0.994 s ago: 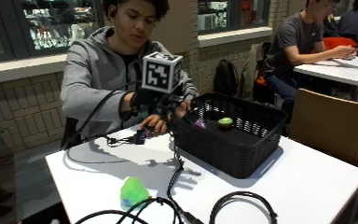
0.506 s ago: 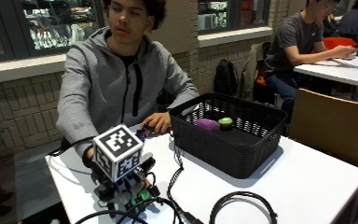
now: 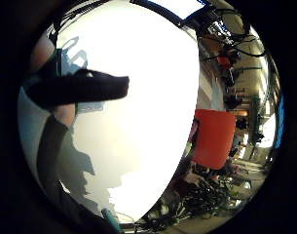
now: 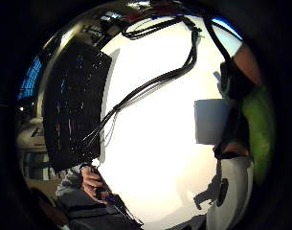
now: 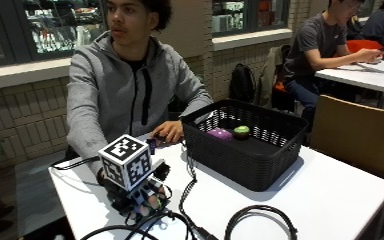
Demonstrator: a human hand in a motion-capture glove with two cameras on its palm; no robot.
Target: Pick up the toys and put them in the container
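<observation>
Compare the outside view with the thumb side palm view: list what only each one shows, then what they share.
Only the outside view shows inside the black basket: a purple toy and a green toy lie there. It also shows the gloved right hand low on the white table.

Only the thumb side palm view shows a green toy right at the palm, beside the fingers.

Both show the basket, the table, the bare left hand and the black cables.

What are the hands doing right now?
Gloved right hand: fingers curled round the green toy on the table.
Bare left hand: holding a small dark object.
</observation>
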